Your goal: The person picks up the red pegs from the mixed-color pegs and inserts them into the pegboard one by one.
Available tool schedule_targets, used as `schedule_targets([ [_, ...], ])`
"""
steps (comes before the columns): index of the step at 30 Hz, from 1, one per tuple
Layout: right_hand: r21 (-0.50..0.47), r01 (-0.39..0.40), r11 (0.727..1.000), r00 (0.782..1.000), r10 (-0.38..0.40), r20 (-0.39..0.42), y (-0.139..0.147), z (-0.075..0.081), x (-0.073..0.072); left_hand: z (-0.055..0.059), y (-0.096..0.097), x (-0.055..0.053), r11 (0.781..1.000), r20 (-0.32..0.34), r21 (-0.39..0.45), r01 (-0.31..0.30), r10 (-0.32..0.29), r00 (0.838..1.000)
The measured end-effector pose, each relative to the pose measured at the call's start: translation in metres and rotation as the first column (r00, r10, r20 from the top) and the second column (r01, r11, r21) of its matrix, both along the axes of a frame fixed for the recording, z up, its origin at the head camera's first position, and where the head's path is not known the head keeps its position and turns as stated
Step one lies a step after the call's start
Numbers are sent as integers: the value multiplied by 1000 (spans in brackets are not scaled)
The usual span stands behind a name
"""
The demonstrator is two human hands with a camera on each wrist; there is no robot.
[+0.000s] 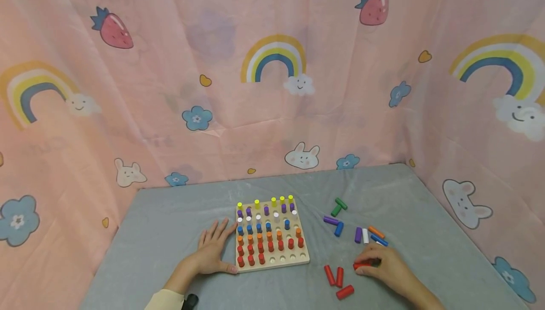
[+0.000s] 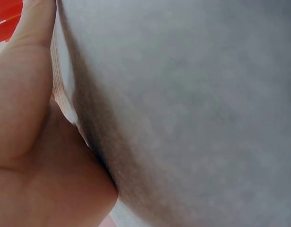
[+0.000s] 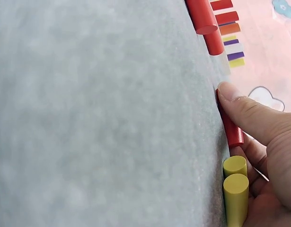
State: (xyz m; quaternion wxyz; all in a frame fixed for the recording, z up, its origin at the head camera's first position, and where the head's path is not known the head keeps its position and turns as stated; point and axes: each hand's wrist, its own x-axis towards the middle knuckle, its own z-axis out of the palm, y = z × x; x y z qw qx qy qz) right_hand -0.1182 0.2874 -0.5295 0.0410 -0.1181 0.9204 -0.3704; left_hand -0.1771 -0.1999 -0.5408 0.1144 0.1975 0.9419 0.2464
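My left hand (image 1: 213, 251) lies with spread fingers at the left side of a wooden pegboard (image 1: 277, 265), its thumb by the near left corner. Rows of yellow, purple, white, blue, orange and red pegs stand upright in the board; several holes are bare. At the right, my right hand (image 1: 389, 266) pinches a red peg (image 3: 230, 120) between thumb and fingers, low at the cloth. Two yellow pegs (image 3: 235, 201) lie under that palm, hidden in the head view. Three loose red pegs (image 1: 339, 277) lie left of this hand.
Beyond my right hand lie loose purple, white, orange and blue pegs (image 1: 379, 240). Farther back are two green pegs (image 1: 336, 210), a purple peg (image 1: 330, 220) and a blue peg (image 1: 338, 229). Grey cloth (image 1: 170, 225) covers the table, and a pink printed curtain (image 1: 162, 64) hangs behind.
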Motion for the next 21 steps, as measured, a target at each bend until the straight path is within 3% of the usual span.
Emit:
schedule_targets([
  [8,-20,-10,1000,1000,9,-3,0,0,0,9,2,2,1000,23,0,5,-5,1000],
  [14,-54,-31,998,1000,31,-5,-2,9,-3,14,4,2,1000,38,-17,-2,3,999],
  [21,-79,-88,993,988,76,-138,-6,14,-4,17,4,3,999,48,-41,-6,8,999],
])
